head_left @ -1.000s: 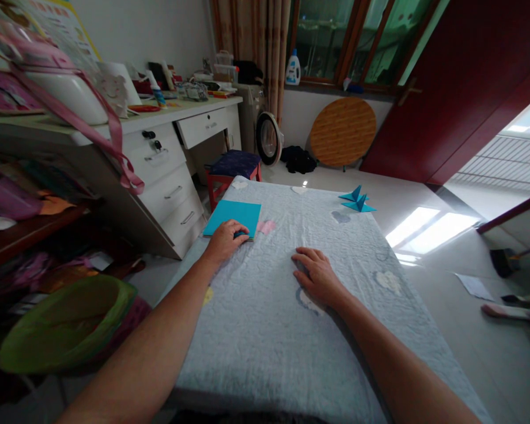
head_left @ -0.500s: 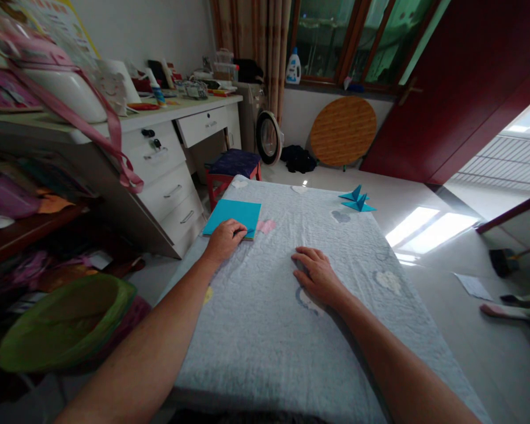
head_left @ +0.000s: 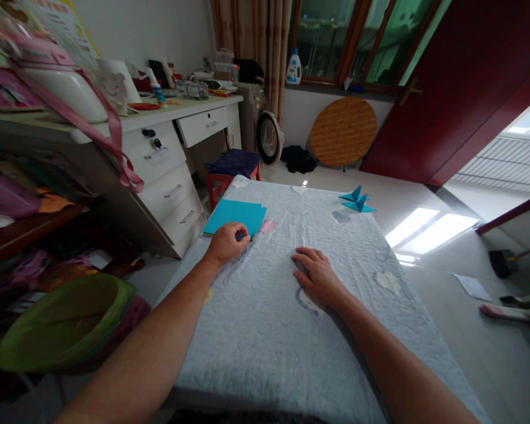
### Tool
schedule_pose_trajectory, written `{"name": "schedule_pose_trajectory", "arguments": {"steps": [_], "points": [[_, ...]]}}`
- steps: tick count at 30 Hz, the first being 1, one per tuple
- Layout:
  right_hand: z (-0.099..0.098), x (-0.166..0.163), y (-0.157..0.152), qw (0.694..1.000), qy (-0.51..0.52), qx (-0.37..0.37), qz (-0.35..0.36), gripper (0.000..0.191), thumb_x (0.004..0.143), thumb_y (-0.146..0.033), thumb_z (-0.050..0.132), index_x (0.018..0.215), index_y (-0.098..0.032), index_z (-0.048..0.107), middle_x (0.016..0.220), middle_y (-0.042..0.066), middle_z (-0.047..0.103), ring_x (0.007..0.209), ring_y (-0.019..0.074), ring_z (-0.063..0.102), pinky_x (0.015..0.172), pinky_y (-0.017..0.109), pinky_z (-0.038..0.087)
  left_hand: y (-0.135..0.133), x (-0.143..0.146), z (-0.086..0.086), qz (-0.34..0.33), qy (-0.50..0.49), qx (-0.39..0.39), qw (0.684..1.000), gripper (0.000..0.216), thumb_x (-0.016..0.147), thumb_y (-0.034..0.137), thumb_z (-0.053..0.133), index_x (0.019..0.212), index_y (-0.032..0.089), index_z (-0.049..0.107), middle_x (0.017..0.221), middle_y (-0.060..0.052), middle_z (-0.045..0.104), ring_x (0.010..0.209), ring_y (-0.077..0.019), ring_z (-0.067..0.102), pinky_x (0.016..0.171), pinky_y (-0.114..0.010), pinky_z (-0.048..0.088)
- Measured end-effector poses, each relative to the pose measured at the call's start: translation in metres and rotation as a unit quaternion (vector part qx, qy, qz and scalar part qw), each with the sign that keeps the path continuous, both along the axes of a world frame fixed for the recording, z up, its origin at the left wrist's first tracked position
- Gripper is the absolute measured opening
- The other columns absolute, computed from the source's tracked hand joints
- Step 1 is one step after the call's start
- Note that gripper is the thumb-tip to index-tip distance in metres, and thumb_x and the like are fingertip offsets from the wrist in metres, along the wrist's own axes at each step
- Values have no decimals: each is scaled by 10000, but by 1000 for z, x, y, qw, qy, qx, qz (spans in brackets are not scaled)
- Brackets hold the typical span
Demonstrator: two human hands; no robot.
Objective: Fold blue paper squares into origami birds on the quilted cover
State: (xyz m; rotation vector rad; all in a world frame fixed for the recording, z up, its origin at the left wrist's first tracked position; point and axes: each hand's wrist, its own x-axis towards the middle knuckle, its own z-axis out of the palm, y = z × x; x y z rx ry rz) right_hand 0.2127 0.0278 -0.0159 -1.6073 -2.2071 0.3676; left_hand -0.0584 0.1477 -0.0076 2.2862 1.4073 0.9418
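Note:
A stack of square blue paper (head_left: 229, 213) lies on the far left of the cloth-covered table (head_left: 265, 330). My left hand (head_left: 230, 241) pinches the near edge of the top sheet of paper (head_left: 257, 219), which is slid a little to the right of the pile. My right hand (head_left: 315, 272) rests flat on the cloth, fingers spread, holding nothing. Beyond it, at the far right corner, stand two folded blue paper shapes (head_left: 360, 204) with pointed wings.
To the left are a white desk (head_left: 168, 194) with drawers and a bin with a green liner (head_left: 66, 318). A stool (head_left: 234, 164) stands behind the table's far left corner. A round wooden board (head_left: 343, 131) leans against the back wall.
My left hand has closed on the top sheet and shifted it slightly right, off the edge of the stack. My right hand has stayed in place.

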Motion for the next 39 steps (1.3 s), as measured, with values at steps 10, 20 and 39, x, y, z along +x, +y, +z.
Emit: {"name": "schedule_pose_trajectory", "arguments": {"steps": [10,20,39], "points": [[1,-4,0,1000,-13,-3,-12,368,910,-234,563,1270,-178,619,1407,127,548,1283,284,455,1090,478,340,3,3,-10,0,35,60,998,205,762,372,728,844,196,659,947,-71,669,942,-263,597,901,-397,453],[26,-14,22,997,5,-74,29,270,859,-194,621,1120,-176,690,1256,124,631,1146,257,552,1029,438,387,3,8,-15,4,35,28,999,137,786,334,680,789,201,650,907,-60,659,911,-248,595,883,-384,464],[23,-98,115,815,456,-312,-176,307,1001,-359,474,812,-144,584,677,22,631,443,81,543,412,201,411,-6,9,-1,-37,-41,22,998,136,877,238,552,765,196,614,843,-48,661,869,-213,609,855,-341,462]]}}
